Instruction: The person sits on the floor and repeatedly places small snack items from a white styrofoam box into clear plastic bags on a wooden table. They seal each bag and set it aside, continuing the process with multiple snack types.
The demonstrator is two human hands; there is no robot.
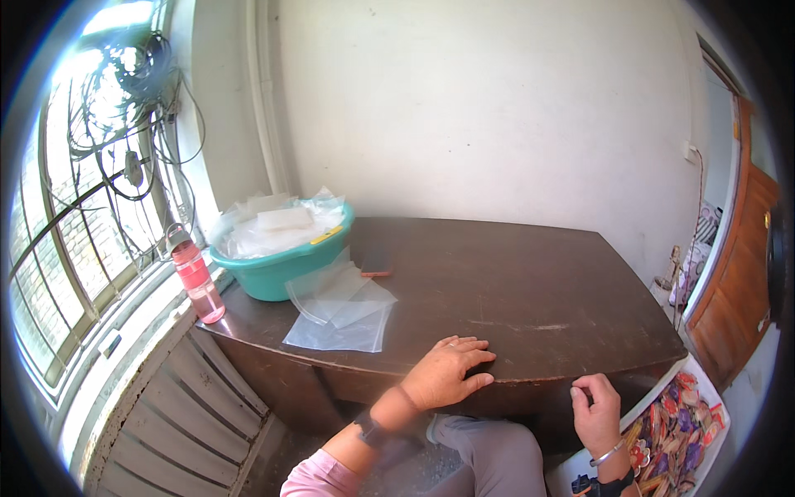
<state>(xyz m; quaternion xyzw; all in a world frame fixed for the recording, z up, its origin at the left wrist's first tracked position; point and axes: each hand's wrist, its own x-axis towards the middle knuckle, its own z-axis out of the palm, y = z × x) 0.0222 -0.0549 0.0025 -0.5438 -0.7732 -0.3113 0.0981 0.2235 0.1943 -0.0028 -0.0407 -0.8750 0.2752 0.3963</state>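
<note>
My left hand [448, 371] rests palm down on the front edge of a dark brown wooden table [497, 279], its fingers slightly spread and nothing in it. My right hand [596, 413] hovers just off that edge, fingers curled in towards the thumb, with nothing visible in it. Beyond my left hand several clear plastic zip bags [338, 310] lie loosely overlapped on the tabletop. Behind them stands a teal plastic basin [267, 276] heaped with more clear bags [286, 233]. A phone [376, 266] lies beside the basin.
A white box [714, 379] full of small colourful wrapped pieces [677, 428] stands by my right wrist. At the table's left corner is a pink water bottle [197, 279]. A slatted radiator cover [180, 410] runs under the barred window on the left. A wooden door [736, 298] stands at right.
</note>
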